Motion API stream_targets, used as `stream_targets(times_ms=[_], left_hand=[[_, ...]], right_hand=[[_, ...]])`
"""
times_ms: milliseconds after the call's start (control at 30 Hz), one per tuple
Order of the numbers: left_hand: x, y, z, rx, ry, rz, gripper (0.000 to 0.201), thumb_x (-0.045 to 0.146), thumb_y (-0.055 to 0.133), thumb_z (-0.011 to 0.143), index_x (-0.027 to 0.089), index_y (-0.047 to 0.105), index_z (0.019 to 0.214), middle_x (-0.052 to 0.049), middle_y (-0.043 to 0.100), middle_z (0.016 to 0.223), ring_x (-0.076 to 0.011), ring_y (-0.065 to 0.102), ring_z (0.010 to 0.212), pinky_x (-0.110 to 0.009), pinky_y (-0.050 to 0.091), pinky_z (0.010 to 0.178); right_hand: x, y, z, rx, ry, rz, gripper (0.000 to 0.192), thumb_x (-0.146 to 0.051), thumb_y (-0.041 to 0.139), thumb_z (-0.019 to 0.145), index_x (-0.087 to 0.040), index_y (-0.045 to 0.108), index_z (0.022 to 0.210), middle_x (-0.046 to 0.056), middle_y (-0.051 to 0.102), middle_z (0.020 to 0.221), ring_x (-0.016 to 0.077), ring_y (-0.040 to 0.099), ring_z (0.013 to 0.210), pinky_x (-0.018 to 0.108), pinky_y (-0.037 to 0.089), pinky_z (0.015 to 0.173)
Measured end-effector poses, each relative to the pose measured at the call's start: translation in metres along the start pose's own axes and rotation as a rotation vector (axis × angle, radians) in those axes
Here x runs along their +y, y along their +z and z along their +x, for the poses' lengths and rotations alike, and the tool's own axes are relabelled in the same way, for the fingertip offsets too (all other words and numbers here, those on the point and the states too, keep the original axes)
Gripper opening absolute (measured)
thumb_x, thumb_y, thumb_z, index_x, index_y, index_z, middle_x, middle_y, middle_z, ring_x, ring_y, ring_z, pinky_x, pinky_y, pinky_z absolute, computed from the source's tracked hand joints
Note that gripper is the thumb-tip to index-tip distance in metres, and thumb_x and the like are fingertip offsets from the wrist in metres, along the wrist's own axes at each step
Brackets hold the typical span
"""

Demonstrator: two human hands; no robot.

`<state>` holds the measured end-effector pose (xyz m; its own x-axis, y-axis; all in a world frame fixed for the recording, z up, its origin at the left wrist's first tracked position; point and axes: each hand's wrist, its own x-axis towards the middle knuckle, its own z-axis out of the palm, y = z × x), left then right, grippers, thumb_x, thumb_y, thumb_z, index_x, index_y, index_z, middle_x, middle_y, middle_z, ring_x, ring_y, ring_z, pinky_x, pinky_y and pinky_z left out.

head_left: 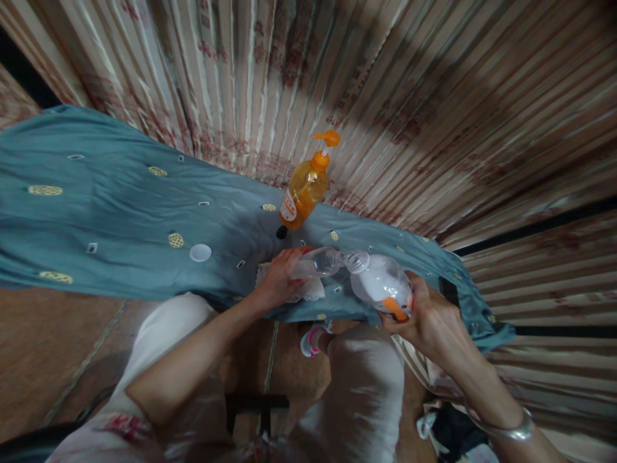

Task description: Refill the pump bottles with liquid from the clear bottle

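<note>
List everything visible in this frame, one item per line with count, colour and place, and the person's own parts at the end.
pump bottle: 1, orange with orange pump, standing at the far edge of the cloth near the curtain
small clear bottle: 1, clear, in the left hand, mouth toward the larger bottle
larger bottle: 1, clear with white contents and orange label, tilted in the right hand
white cap: 1, white, lying on the cloth left of the hands
white cloth piece: 1, white, under the left hand
table cloth: 1, teal with yellow motifs, covering the surface
curtain: 1, striped beige and red, behind
dark flat object: 1, black, beside the right hand
bangle: 1, silver, right wrist
left hand: 1
right hand: 1
</note>
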<state>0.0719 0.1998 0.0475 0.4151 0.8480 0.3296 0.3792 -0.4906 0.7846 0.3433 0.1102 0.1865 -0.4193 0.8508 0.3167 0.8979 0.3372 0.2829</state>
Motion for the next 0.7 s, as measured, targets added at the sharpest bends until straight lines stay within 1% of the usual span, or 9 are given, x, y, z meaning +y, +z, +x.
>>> stream_targets(times_ms=[167,333,500,600,700], left_hand=[[-0.0033,0.0031,-0.0005,0.017,0.004,0.005,0.058,0.014,0.064,0.082,0.017,0.046,0.137,-0.012,0.058,0.139,-0.0281,0.053,0.13,-0.048,0.043,0.111],[-0.0023,0.0016,-0.0002,0.011,0.002,0.005,0.058,0.014,0.064,0.083,0.015,0.046,0.138,-0.013,0.059,0.137,-0.0286,0.054,0.129,-0.048,0.043,0.111],[-0.0058,0.0027,0.0008,0.015,0.014,0.011,0.057,0.017,0.066,0.083,0.018,0.048,0.137,-0.013,0.06,0.136,-0.0283,0.055,0.128,-0.049,0.044,0.11],[-0.0066,0.003,0.0014,0.027,0.02,0.015,0.058,0.017,0.068,0.082,0.016,0.05,0.137,-0.014,0.061,0.134,-0.0287,0.057,0.127,-0.048,0.046,0.109],[-0.0052,0.0022,0.0014,0.023,0.017,0.015,0.058,0.016,0.068,0.081,0.015,0.05,0.136,-0.014,0.062,0.134,-0.0293,0.057,0.126,-0.049,0.046,0.109]], right_hand=[[-0.0002,0.0,-0.0001,-0.003,0.012,-0.002,0.051,-0.048,0.051,0.086,-0.009,0.051,0.12,0.012,0.069,0.077,0.0268,0.069,0.065,0.033,0.052,0.057],[0.0007,0.0004,-0.001,-0.008,0.013,0.014,0.052,-0.048,0.05,0.087,-0.009,0.05,0.121,0.013,0.069,0.08,0.0264,0.068,0.066,0.034,0.051,0.058],[0.0012,0.0005,-0.0015,-0.011,0.014,0.022,0.053,-0.049,0.051,0.086,-0.009,0.05,0.121,0.013,0.068,0.078,0.0275,0.067,0.065,0.035,0.052,0.059],[0.0007,0.0,-0.0011,0.001,0.003,0.007,0.053,-0.049,0.05,0.087,-0.007,0.051,0.12,0.013,0.068,0.077,0.0271,0.067,0.065,0.034,0.051,0.058],[0.0002,-0.0008,-0.0005,0.0,-0.003,-0.001,0.053,-0.048,0.05,0.087,-0.007,0.052,0.12,0.013,0.068,0.077,0.0261,0.067,0.064,0.033,0.051,0.058]])
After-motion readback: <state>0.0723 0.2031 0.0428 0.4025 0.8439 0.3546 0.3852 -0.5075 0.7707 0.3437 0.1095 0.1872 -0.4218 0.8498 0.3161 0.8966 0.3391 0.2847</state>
